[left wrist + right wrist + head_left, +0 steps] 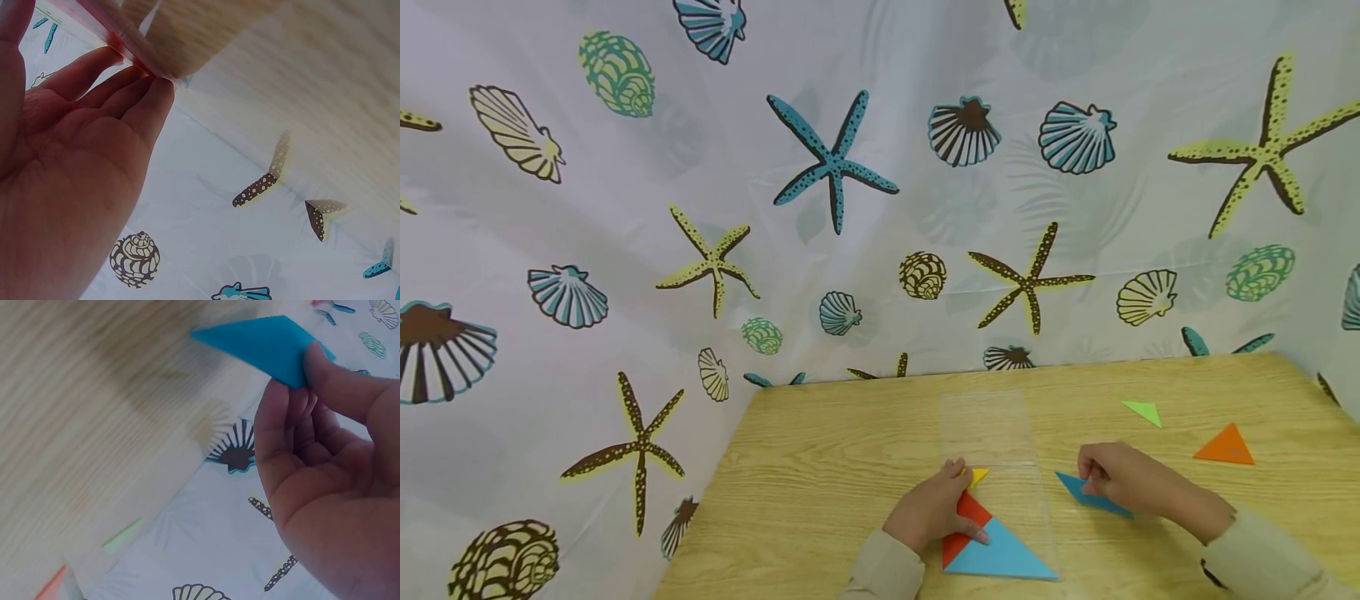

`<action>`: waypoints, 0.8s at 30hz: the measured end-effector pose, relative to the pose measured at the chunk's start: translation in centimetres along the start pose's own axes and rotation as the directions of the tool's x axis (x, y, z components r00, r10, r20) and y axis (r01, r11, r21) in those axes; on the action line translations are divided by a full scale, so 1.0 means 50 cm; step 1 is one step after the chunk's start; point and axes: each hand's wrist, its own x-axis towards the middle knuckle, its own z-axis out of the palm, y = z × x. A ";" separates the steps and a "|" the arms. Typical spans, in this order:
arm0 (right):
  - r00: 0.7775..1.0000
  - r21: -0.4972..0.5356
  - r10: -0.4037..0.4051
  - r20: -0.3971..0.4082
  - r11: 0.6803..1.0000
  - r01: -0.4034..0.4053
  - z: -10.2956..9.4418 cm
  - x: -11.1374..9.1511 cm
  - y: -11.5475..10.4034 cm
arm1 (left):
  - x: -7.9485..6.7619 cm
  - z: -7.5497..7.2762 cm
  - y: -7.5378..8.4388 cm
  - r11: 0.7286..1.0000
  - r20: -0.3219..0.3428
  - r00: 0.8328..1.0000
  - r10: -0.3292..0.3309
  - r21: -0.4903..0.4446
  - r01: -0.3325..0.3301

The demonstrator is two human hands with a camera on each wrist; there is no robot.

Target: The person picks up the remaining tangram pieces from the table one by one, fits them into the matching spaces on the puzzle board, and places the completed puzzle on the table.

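Note:
My right hand (1123, 479) pinches a blue parallelogram-shaped tile (256, 347) between thumb and fingers, tilted over the table to the right of a clear plastic tray (988, 425). In the right wrist view the thumb lies on one face of the tile. My left hand (928, 508) rests over tiles in the tray's near half, its thumb on a light blue triangle (1011, 557). A red tile (973, 508) is partly covered by that hand. By the left fingertips a yellow tile (979, 475) pokes out, mostly hidden.
On the wooden table (835, 450), a small green triangle (1146, 412) and an orange triangle (1228, 446) lie beyond and to the right of my right hand. A white curtain (895, 217) printed with shells and starfish hangs along the table's back and left sides.

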 end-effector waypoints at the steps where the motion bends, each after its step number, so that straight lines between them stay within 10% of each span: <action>1: 1.000 0.018 -0.006 -0.011 1.000 0.006 0.001 -0.001 -0.005 | 0.001 0.001 -0.001 1.000 0.000 1.000 -0.002 0.003 0.002; 10: 0.997 0.253 0.012 -0.077 0.967 0.008 0.023 0.003 -0.046 | 0.002 0.003 0.000 1.000 -0.002 1.000 -0.010 0.004 0.010; 24: 0.988 0.171 0.094 -0.121 0.983 -0.073 0.085 0.044 -0.071 | 0.003 0.006 0.002 1.000 -0.023 0.999 -0.023 0.007 0.023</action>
